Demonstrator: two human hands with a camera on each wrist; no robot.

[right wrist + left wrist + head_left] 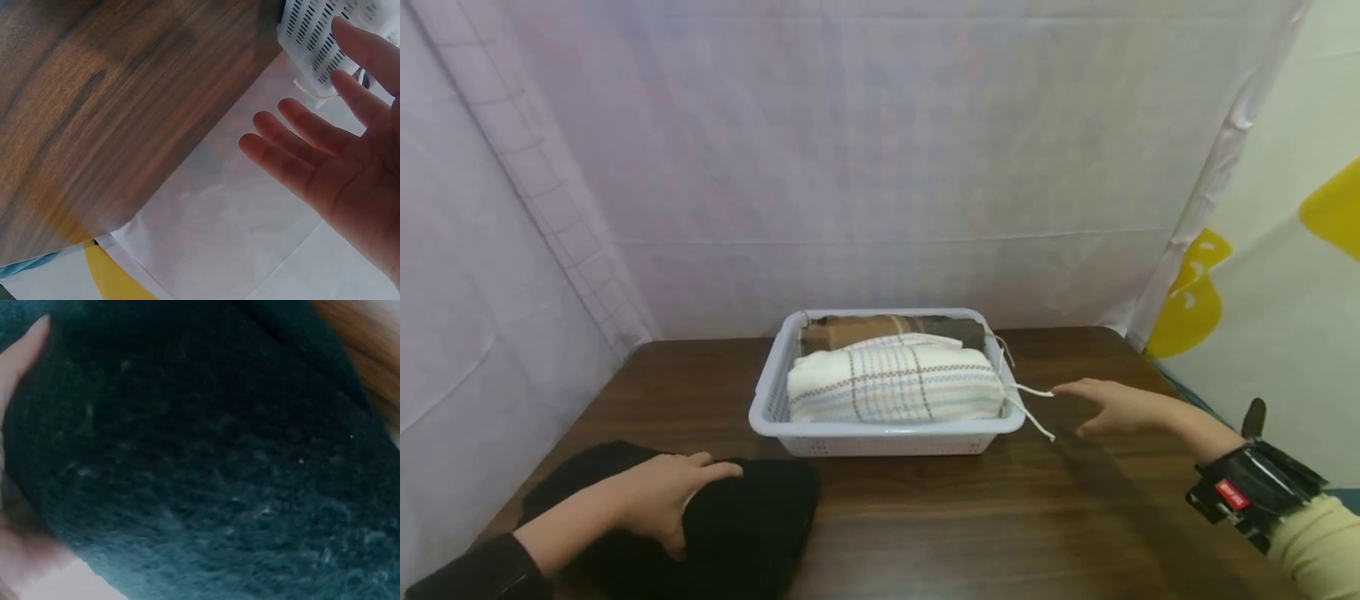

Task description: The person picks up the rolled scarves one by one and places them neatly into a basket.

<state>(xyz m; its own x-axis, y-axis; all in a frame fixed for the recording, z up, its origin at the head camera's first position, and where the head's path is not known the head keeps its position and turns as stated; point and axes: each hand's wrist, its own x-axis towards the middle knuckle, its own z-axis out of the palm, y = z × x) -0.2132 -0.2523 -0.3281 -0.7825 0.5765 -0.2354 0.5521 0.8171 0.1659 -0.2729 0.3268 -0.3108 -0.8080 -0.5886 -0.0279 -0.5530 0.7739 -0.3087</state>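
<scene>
My left hand (pixel 658 497) rests on a folded black cloth (pixel 748 521) at the front left, thumb and fingers spread apart. In the left wrist view the dark fuzzy cloth (pixel 206 444) fills most of the picture, with part of the left hand (pixel 19 381) at the edge. To the right of a white plastic basket (pixel 887 443), my right hand (pixel 1112 406) hovers over the table near two loose white cords (pixel 1033 390), its fingers extended and holding nothing. Inside the basket lie a rolled white plaid cloth (pixel 895 383) and, behind it, a brown and dark one (pixel 857 330).
The dark wooden table (pixel 910 517) carries the basket at its far middle. White fabric sheets (pixel 880 167) hang behind and at the left. At the right hangs a pale sheet with yellow shapes (pixel 1187 312).
</scene>
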